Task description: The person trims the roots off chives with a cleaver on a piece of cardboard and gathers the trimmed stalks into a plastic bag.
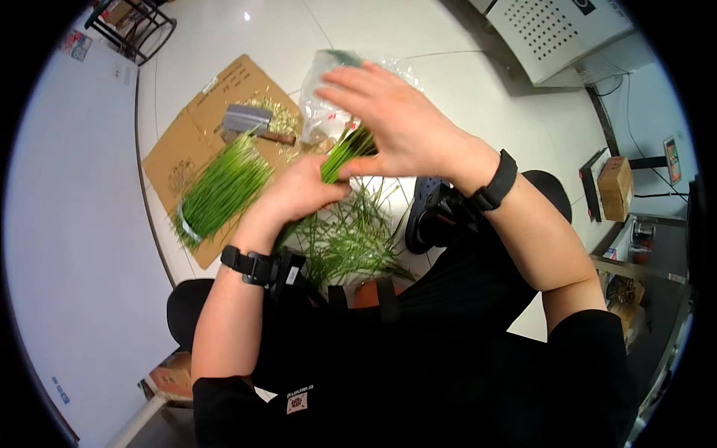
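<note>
My left hand [302, 187] grips a small bunch of green garlic chives [348, 154]. Over the bunch's far end is my right hand [406, 126], fingers spread and slightly blurred; its thumb lies against or just beside the stalks, and I cannot tell which. Below both hands, loose chive leaves [353, 241] are scattered on the floor between my feet. A thick bundle of chives [227, 187], banded near its leafy end, lies left of my left hand on a flattened cardboard sheet [190, 129].
A cleaver [246, 119] rests on the cardboard beside pale chopped trimmings [283, 117]. Beyond my hands lies a clear plastic bag [316, 84]. A white appliance panel [73, 213] stands at left, a perforated metal cabinet [538, 28] at upper right. My shoe [421, 215] is close by.
</note>
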The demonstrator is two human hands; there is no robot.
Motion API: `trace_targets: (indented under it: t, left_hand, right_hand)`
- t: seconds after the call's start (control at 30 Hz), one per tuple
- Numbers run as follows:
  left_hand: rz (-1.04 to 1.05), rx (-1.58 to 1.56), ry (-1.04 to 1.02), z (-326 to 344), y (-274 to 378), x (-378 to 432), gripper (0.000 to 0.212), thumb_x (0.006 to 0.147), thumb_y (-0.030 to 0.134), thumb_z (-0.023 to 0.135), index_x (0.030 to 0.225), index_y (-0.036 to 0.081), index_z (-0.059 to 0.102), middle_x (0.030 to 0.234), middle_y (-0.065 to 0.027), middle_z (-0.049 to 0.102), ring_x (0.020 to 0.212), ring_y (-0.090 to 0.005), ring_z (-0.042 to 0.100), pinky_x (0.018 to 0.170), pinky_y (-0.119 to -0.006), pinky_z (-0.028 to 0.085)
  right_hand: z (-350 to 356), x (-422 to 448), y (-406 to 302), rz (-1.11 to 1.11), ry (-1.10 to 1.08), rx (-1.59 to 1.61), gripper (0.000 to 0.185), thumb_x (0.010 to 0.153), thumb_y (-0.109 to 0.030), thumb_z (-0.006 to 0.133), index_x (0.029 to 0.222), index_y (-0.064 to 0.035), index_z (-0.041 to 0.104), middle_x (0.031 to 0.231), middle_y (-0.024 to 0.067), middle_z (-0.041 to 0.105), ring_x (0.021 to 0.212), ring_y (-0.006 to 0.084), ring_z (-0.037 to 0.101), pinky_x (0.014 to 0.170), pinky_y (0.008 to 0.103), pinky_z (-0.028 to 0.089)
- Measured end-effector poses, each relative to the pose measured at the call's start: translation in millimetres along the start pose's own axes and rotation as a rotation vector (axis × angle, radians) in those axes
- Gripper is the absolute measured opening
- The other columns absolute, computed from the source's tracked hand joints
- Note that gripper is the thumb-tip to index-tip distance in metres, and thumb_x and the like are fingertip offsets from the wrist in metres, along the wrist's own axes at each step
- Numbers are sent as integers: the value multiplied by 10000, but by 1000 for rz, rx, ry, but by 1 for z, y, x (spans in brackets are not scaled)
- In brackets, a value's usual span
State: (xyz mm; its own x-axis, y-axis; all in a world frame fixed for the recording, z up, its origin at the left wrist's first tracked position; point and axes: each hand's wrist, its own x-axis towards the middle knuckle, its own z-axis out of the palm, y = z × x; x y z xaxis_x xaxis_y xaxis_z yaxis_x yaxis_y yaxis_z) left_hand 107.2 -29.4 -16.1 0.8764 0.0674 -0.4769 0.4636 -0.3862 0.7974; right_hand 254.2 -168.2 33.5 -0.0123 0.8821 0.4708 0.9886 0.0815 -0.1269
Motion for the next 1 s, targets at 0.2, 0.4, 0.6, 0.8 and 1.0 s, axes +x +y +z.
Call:
trace_targets:
  t: [0.2,0.4,0.6,0.8,1.0]
  left_hand:
    - [201,383,135,5,0,-5,334,717,174,692,990,-6,624,849,-220,650,808,-360,630,732,-413,493]
    - [274,689,195,7,11,-15,299,722,156,711,974,28,615,812,-179,635,783,-358,609,706,-417,483]
    - [688,749,867,-35,14,-39,683,616,176,827,1231,108,537,1205,-142,555,1059,-305,563,926,-378,456]
    - [223,-605,902,-17,-23,-28,349,999,303,433,1153,25,576,1096,-70,619,1012,-145,578,908,-301,461]
    - [332,-1533,-25,32,-37,2,542,986,511,323,1252,64,477,1148,-55,571,1099,-189,519,981,-368,392]
  right_hand:
    - [25,-6,-36,267,-567,83,655,652,-199,787,1214,-52,486,895,125,659,889,303,643,779,414,496]
    - [41,-19,-24,427,-728,288,202,743,-196,693,734,-11,611,670,148,615,681,324,629,636,407,495]
    - [25,-11,-19,905,-650,885,187,846,-189,670,794,-21,606,607,54,589,543,146,586,525,299,471]
    - [26,-7,-17,1126,-191,1617,155,865,-117,645,924,22,613,651,50,590,524,129,572,469,261,491]
    - [34,11,-32,1202,28,1815,159,871,-167,659,842,-15,623,714,70,640,634,163,639,594,284,551]
